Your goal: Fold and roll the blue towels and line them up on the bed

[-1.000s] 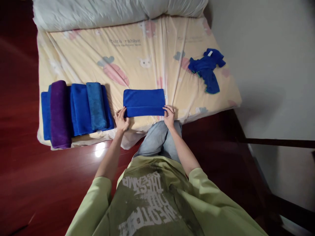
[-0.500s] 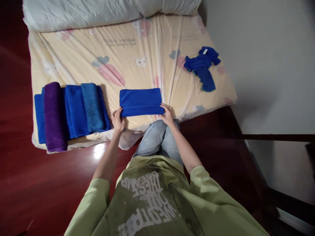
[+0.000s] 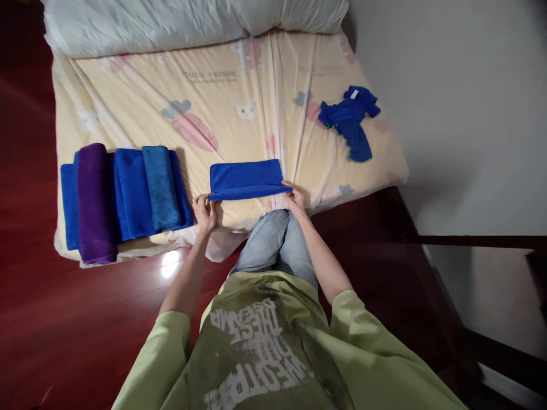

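A blue towel (image 3: 245, 177) lies partly folded near the front edge of the bed, its near strip raised along a crease. My left hand (image 3: 204, 213) pinches the near left corner of this towel between thumb and fingers. At the near right corner my right hand (image 3: 294, 200) grips the cloth the same way, so the edge is held stretched between both hands. Left of my left hand lies a row of folded towels: a purple towel (image 3: 92, 202), a teal towel (image 3: 160, 188) and several blue ones (image 3: 133, 193), partly overlapping.
Crumpled blue cloth (image 3: 352, 122) with a white tag lies at the right of the bed (image 3: 141, 102). A rolled pale quilt (image 3: 171, 23) lines the far side. The wall (image 3: 453, 114) stands at the right, and dark red floor (image 3: 132, 319) is below.
The near strip of the blue towel has gone from flat to lifted and narrower. Both hands now pinch its near corners, with the right hand slightly farther right.
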`<state>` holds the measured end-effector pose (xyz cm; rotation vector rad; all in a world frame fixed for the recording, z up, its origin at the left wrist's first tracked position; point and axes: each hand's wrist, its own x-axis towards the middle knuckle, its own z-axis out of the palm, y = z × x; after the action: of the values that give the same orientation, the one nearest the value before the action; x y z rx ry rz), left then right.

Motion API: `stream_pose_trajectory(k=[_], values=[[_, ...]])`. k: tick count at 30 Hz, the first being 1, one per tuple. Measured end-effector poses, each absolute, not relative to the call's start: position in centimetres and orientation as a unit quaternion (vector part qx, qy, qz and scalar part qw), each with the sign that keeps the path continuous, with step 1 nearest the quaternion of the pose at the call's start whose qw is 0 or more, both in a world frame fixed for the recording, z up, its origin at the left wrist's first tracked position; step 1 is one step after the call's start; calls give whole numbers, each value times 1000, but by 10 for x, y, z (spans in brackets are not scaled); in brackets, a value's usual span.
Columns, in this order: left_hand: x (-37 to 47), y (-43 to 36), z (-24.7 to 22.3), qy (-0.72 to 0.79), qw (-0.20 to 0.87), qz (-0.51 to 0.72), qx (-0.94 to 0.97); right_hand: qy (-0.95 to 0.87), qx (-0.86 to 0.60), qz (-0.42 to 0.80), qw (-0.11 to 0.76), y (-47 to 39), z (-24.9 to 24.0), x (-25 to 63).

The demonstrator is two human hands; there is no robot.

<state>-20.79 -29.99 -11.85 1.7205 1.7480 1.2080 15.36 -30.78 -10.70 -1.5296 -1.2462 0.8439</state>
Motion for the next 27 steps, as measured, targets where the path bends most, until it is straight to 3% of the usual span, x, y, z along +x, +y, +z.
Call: stream_pose_trajectory(k=[27], values=[[-201,-304,-127,665,172,455,567,-421,-694,268,519,-299,-112,135]])
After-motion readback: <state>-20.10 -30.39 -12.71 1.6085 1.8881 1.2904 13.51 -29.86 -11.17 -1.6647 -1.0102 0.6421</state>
